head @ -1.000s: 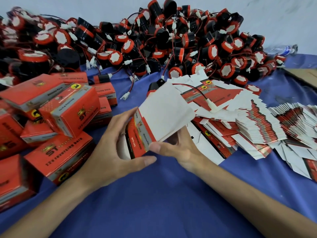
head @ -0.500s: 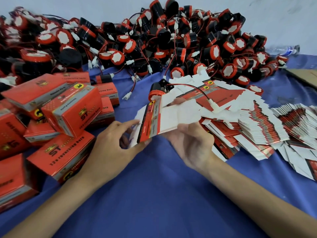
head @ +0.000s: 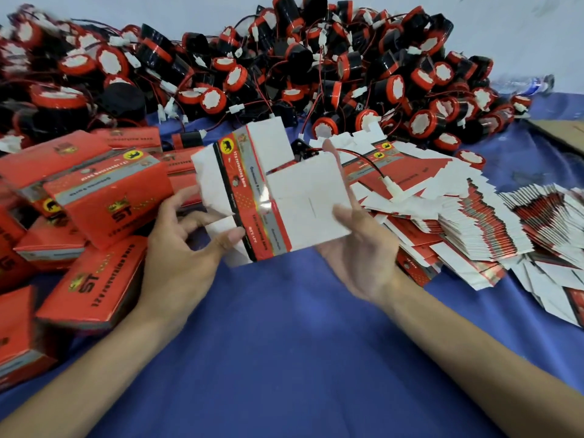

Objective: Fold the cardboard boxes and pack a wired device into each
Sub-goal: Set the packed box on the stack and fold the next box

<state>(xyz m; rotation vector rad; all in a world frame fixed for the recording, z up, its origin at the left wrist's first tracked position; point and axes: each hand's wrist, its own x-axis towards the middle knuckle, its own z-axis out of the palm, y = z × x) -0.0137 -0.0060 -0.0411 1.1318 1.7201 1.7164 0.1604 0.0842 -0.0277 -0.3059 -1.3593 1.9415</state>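
Two hands hold one half-folded box (head: 252, 200) over the middle of the blue cloth (head: 284, 343).
Left hand (head: 177, 257) pinches a near flap with its thumb; right hand (head: 363, 260) grips the white panel between thumb and straight fingers.

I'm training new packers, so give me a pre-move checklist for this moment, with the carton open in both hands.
1. Carton held by both hands: ok. The left hand pinches its left side and the right hand holds the white panel.
2. Carton squared into a box: not ok, flaps spread open.
3. Wired device nearby: ok, just behind the carton.
4. Its wire lying loose: ok, connector rests on the flat blanks.
5. Carton undamaged: cannot tell, blurred.
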